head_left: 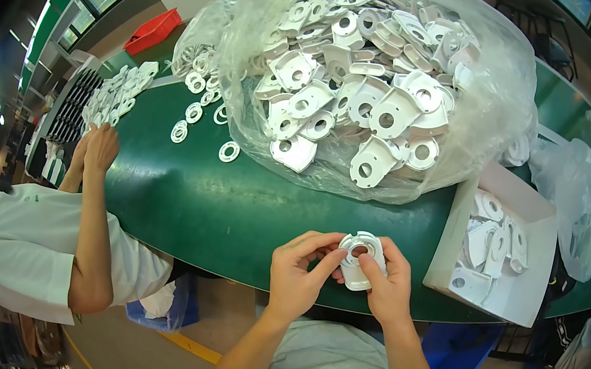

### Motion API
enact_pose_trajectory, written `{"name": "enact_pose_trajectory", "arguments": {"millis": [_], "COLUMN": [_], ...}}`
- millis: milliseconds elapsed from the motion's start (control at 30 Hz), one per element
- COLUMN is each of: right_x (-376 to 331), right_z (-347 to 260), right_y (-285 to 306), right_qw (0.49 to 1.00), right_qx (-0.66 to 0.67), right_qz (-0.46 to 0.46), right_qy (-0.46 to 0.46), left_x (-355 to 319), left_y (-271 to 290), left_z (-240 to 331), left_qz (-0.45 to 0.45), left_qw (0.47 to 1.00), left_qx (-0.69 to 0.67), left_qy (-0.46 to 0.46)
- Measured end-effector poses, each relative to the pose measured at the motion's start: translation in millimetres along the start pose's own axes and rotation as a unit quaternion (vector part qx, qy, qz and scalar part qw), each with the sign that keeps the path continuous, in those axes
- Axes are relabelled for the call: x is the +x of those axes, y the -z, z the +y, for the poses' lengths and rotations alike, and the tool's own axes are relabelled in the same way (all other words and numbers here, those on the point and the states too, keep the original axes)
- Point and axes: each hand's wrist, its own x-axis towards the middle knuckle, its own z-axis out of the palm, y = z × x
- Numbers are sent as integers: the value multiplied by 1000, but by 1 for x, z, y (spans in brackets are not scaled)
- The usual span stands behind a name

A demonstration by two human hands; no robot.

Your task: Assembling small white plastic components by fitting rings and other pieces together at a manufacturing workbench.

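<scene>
Just above the near edge of the green table, my two hands hold one white plastic part (354, 274) between them. It has a round ring-shaped end with a central hole and a flat, rounded tab toward me. My left hand (302, 267) grips its left side, thumb and fingertips at the ring's rim. On the other side my right hand (391, 281) has its fingers around the part and its thumb pressed on the face near the hole. The fingers partly cover the part's edges.
A large clear plastic bag (244, 122) heaped with white parts fills the table's far middle. Loose white rings (229, 151) lie left of it. At right stands a white box (525, 282) of similar parts. A co-worker (55, 250) works at left, near a red bin (153, 31).
</scene>
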Motion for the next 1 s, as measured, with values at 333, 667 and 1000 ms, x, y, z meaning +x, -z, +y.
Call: {"name": "enact_pose_trajectory", "arguments": {"millis": [333,667,1000], "right_x": [-2,-4,-4], "right_z": [-3,-2,-3], "right_y": [-2,-7,-12], "right_qw": [999,997,993], "right_qx": [-44,-63,-103], "right_qz": [0,-3,-6], "right_qy": [26,37,59], "left_x": [4,-4,5], "left_y": [0,-3,14], "left_z": [-4,-10,2], "left_qz": [-7,38,-31], "left_qw": [999,998,981], "left_qx": [-27,45,159], "left_qy": [41,-5,-110]}}
